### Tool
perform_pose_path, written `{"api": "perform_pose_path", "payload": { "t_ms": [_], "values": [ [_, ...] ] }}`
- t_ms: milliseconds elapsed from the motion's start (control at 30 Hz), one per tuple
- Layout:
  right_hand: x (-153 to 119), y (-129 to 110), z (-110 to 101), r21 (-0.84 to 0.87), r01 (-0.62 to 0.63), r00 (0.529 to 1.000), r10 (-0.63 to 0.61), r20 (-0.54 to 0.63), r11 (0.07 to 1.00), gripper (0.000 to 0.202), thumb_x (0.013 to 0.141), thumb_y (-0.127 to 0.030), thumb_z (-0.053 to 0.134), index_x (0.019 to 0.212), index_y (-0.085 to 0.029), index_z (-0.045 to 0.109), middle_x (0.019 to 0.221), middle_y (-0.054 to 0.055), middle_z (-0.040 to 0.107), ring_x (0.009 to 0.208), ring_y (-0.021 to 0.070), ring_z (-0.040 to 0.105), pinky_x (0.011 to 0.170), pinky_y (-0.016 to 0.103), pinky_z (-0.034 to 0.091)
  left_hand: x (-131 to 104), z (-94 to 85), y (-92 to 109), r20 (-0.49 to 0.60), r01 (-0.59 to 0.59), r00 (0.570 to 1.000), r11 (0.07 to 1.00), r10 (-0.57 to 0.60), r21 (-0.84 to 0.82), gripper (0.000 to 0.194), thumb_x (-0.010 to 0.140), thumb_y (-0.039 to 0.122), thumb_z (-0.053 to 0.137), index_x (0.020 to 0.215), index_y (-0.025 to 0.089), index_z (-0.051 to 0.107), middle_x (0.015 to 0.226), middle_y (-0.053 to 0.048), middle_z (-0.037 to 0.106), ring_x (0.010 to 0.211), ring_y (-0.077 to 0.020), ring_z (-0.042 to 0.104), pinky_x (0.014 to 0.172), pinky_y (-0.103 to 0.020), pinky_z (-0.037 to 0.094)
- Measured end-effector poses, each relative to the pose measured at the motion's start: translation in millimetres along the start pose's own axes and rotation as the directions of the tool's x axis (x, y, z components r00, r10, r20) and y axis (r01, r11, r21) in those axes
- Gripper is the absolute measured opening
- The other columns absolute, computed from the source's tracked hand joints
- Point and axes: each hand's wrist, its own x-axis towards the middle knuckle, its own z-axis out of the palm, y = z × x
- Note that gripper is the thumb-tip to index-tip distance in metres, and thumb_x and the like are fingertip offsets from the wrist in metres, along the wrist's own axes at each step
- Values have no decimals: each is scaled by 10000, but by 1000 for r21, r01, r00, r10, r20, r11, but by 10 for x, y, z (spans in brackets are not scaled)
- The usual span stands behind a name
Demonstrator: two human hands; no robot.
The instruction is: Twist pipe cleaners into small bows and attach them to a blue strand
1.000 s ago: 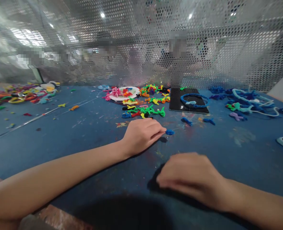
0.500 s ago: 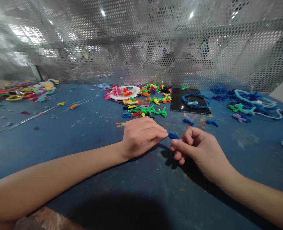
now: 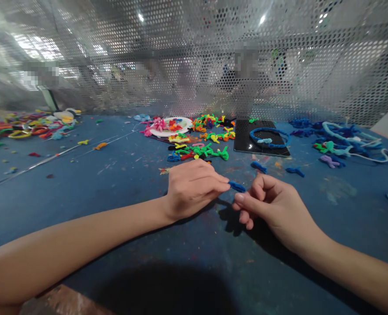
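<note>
One small blue pipe-cleaner twist [image 3: 237,187], now between two sets of fingers instead of one. Clamped by its left end in the left hand [image 3: 192,188], thumb and fingertips together, over the paint-marked blue table [image 3: 148,258]. At the other end, the right hand [image 3: 275,203]: a second ago lower, blurred and well apart from the piece, now lifted and turned, fingers loosely curled, thumb tip right by the free end. Cannot tell whether gripping there, touching or just short of it (too much overlap in this one view). Almost no difference from half a second ago, so probably a pause or very fine finger work rather than any large movement. Meaning for the work, by judgement: a change from one-handed holding to two-handed handling, left as anchor, right at the free end.

Just beyond the right hand, loose and untouched, a dark blue knot [image 3: 258,167] and a thin blue twist [image 3: 295,171]. Farther back, a blue ring [image 3: 275,146] on a glossy black slab [image 3: 241,135]; left of that, green pipe-cleaner pieces [image 3: 207,151] and a white plate [image 3: 162,133]. All seemingly unmoved over the last second.
</note>
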Motion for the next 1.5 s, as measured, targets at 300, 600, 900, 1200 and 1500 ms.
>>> {"api": "perform_pose_path", "payload": {
  "t_ms": [300,600,900,1200,1500],
  "values": [
    [13,2,-8,-10,39,999,-39,-12,999,410,696,-270,786,605,-203,392,593,11,688,471,114,648,410,156,522,7,33,12,-42,89,995,996,-89,-8,81,775,149,712,716,191,677,698,-5,739,656,-116,646,678,-267,515],
    [7,-1,-15,-46,115,992,-118,-48,992,363,704,-274,777,684,-218,419,612,-11,687,462,114,642,399,163,517,28,-39,54,40,-84,996,996,83,28,82,762,92,694,768,173,682,751,-12,750,662,-127,633,655,-258,531],
    [1,-30,-30,-85,143,987,-148,-57,986,248,753,-327,730,806,-225,510,597,-17,680,480,138,649,440,211,539,29,-28,69,41,-104,994,995,103,7,73,794,110,665,755,172,671,719,-7,740,637,-121,631,628,-248,525],
    [24,-10,-55,60,96,995,-98,18,994,242,780,-241,700,878,-223,479,768,22,734,673,164,708,584,247,574,-1,-9,33,38,-4,999,1000,4,8,69,817,142,657,766,188,667,716,-22,737,656,-121,661,640,-243,522],
    [53,-1,-52,63,71,997,-73,23,995,263,755,-249,724,944,-188,551,719,13,724,648,147,709,581,225,587,-7,-28,-30,70,-109,992,993,106,40,85,828,123,625,790,192,658,775,-18,751,666,-121,666,649,-248,528]
  ]
}}
